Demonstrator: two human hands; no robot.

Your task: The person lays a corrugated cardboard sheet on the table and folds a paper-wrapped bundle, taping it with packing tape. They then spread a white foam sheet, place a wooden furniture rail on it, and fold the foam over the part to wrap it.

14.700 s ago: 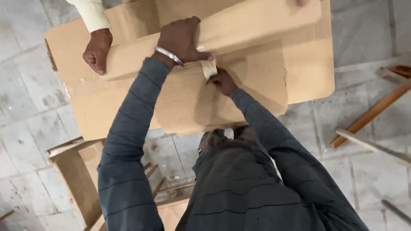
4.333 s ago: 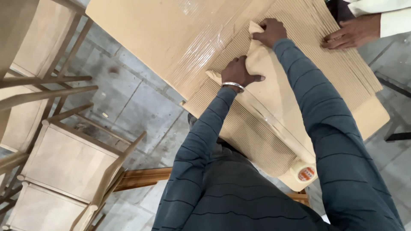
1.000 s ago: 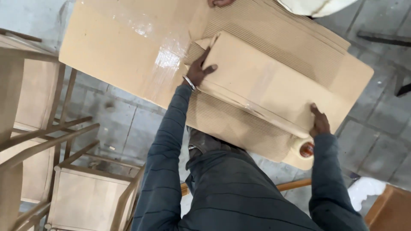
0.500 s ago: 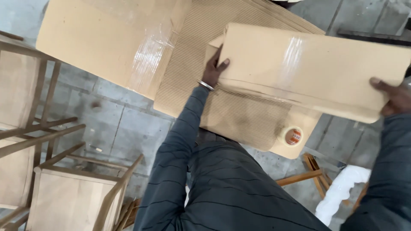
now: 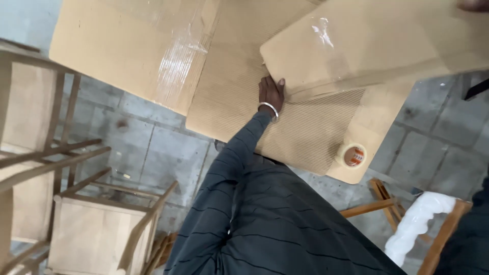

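Left hand: fingers curled on the lower-left corner of the wrapped parcel, thumb up against its edge, gripping it. A metal bangle sits at the wrist. Right hand: only a sliver shows at the top right edge, on the parcel's far end; its grip cannot be told.

Parcel: flat, long, wrapped in brown paper with clear tape. Long axis runs left to right, rising slightly toward the right. It lies over a sheet of corrugated card, whose ribs run away from the person.

Edges: the card overhangs a larger taped carton at left. A tape roll sits on the card's lower right corner, just below the parcel, apart from it.

Surroundings: tiled floor below. Wooden chairs stand well to the left. White foam wrap and wooden frame pieces lie lower right.
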